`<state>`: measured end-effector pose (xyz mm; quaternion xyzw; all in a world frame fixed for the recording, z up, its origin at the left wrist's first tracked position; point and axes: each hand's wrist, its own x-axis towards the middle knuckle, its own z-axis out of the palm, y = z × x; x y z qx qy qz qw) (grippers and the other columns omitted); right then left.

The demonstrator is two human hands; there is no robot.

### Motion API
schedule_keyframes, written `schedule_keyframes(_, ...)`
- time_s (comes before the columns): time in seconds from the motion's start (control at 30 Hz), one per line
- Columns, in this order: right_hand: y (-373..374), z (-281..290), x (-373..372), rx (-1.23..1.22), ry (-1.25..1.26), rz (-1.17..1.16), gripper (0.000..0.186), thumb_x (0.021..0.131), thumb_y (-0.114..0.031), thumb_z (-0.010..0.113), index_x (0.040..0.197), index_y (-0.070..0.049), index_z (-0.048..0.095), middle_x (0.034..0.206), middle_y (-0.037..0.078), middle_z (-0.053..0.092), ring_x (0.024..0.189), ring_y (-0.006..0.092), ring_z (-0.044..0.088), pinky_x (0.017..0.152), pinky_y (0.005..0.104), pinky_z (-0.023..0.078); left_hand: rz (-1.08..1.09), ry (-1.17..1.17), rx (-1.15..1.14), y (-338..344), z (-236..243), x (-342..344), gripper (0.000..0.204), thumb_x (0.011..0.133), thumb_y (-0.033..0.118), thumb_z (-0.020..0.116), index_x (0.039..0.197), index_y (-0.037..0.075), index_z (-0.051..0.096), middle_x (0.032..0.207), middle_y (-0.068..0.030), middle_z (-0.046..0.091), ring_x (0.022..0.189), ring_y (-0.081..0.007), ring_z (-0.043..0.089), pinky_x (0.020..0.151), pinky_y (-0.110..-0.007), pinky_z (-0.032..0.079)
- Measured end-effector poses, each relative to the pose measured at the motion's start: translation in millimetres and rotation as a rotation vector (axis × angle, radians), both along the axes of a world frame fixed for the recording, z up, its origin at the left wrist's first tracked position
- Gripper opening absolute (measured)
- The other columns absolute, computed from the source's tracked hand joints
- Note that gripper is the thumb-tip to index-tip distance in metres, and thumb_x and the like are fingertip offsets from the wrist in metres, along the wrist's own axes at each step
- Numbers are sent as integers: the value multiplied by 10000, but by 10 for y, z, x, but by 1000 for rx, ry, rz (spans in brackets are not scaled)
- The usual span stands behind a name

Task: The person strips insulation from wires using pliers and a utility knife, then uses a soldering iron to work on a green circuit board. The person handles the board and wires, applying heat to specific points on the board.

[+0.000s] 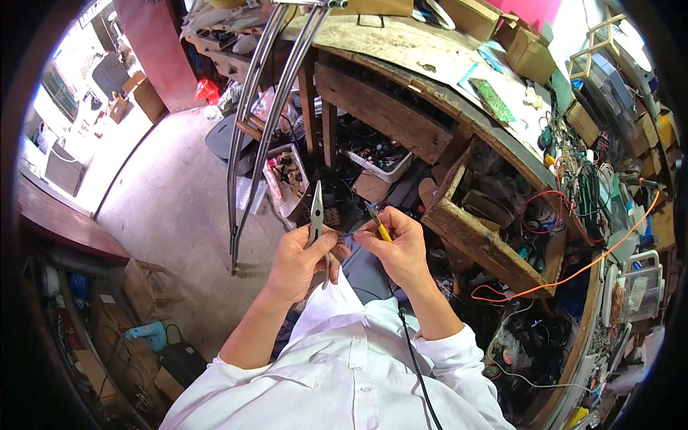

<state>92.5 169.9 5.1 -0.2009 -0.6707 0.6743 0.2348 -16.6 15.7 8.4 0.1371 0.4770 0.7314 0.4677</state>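
My left hand (295, 266) is closed round a pair of long-nose pliers (317, 212), jaws pointing up and away from me. In my right hand (403, 249) is a slim pointed tool with a yellow handle (385, 233) and a dark tip; its exact kind is unclear. Between the fingertips of both hands runs something small, thin and blue (347, 234), like a bit of wire, too small to make out fully. Both hands are held in front of my white shirt (337, 365), above my lap.
A worn wooden workbench (401, 43) stands ahead, its drawer (487, 240) pulled out at right. Bent metal tubes (247, 143) lean down from it. An orange cable (573, 276) hangs at right over clutter. Boxes of parts (287, 179) sit beneath. Lower left lies a light-blue power tool (148, 335).
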Motion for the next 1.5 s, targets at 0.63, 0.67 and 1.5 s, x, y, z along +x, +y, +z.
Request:
schedule_keyframes(0.63, 27, -65, -26, 875, -212, 60, 164, 648, -91, 696, 766, -36, 596, 922, 126, 560, 885, 312, 511, 744, 420, 402, 60, 16, -2, -139, -41, -61, 118, 974, 116, 589, 1000, 3, 565, 793, -110, 625, 533, -167, 594, 452, -295, 519)
schedule_keyframes(0.67, 24, -32, -17, 947, -229, 33, 157, 651, -87, 691, 758, -33, 591, 907, 125, 554, 870, 311, 508, 731, 419, 396, 65, 22, -5, -140, -51, -62, 118, 972, 116, 592, 997, 4, 565, 787, -106, 624, 530, -166, 592, 449, -293, 517)
schedule_keyframes(1.5, -36, -132, -48, -67, 15, 178, 279, 822, 19, 760, 785, -40, 490, 755, 0, 591, 713, 50, 530, 617, 231, 448, 96, 433, -134, -86, -123, 11, 222, 1013, 213, 584, 963, -2, 571, 725, -40, 612, 584, -90, 588, 531, -231, 471)
